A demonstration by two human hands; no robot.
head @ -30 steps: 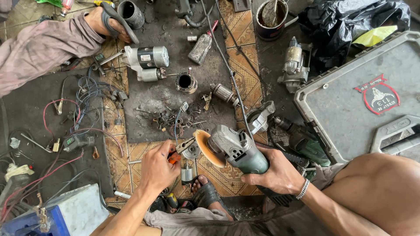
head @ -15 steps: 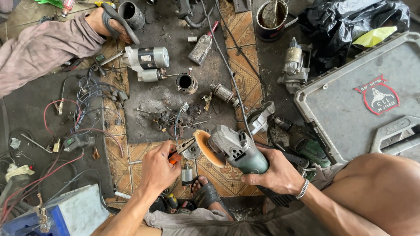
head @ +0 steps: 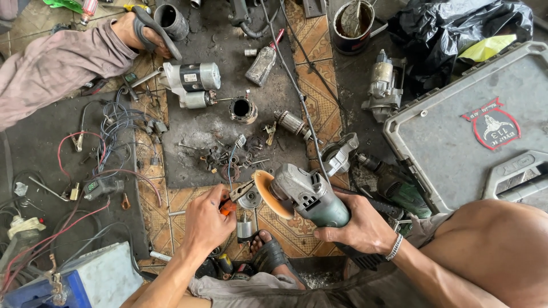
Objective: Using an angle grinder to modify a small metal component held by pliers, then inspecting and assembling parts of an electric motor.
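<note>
The left hand (head: 206, 221) is closed on orange-handled pliers (head: 235, 197) that pinch a small metal part (head: 250, 199) at the grinder's disc. The right hand (head: 359, 228) is wrapped around the body of a green-grey angle grinder (head: 308, 197), its tan disc (head: 267, 195) touching the part. To grind well, I judge the pliers should stay clamped hard and the disc meet the part lightly, sparks away from the foot in a sandal (head: 268, 254) just below. On the floor to the right lies a grey tool case (head: 451, 137) with a red shield-shaped sticker (head: 494, 124); a starter motor (head: 191, 82) with a small white rectangular label lies above.
</note>
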